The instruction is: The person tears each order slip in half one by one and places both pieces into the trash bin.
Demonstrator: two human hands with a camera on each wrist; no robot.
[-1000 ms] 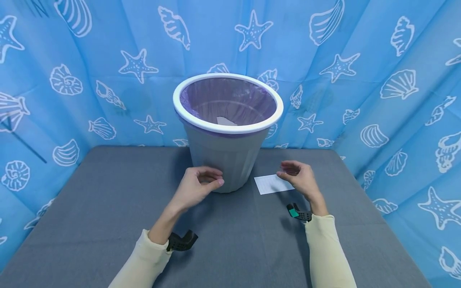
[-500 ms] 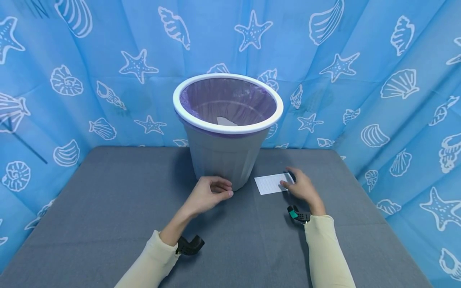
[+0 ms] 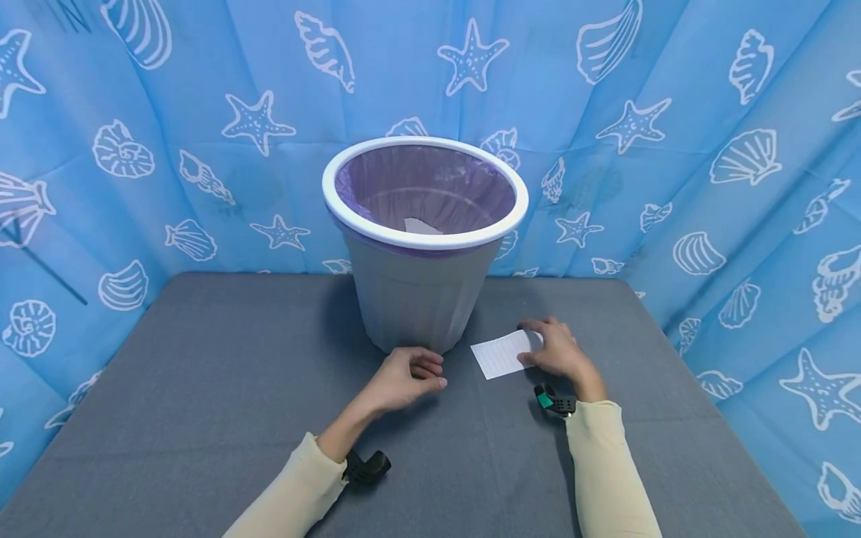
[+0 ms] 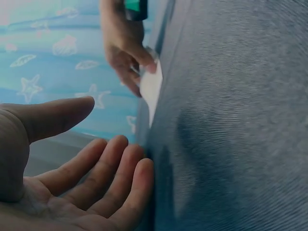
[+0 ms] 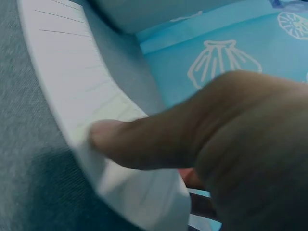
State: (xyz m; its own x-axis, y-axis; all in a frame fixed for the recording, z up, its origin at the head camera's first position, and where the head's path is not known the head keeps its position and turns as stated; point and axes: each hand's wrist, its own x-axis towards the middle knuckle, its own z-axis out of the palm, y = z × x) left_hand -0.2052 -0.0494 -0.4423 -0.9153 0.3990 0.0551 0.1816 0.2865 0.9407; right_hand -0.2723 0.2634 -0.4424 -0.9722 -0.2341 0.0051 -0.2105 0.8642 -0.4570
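A white sheet of lined paper [image 3: 499, 356] lies at the right of the bin, low over the grey cloth. My right hand [image 3: 555, 353] pinches its right end. In the right wrist view the thumb [image 5: 118, 139] presses on the face of the paper [image 5: 72, 72], which curves beneath it, and the other fingers are mostly hidden behind. In front of the bin hovers my left hand [image 3: 408, 379], its fingers loosely bent and nothing in them. The left wrist view shows that palm bare, the thumb [image 4: 62, 113] apart from the fingers.
A grey waste bin [image 3: 420, 291] with a white rim and a purple liner [image 3: 430, 179] stands at the back middle of the table [image 3: 202, 388]. A white piece [image 3: 421, 226] shows inside it. A blue shell-patterned curtain [image 3: 269, 187] hangs behind and at both sides.
My right hand has come down onto the paper and pinched its right end; the sheet has turned and shifted slightly left. My left hand has moved right and toward me, away from the bin's side.
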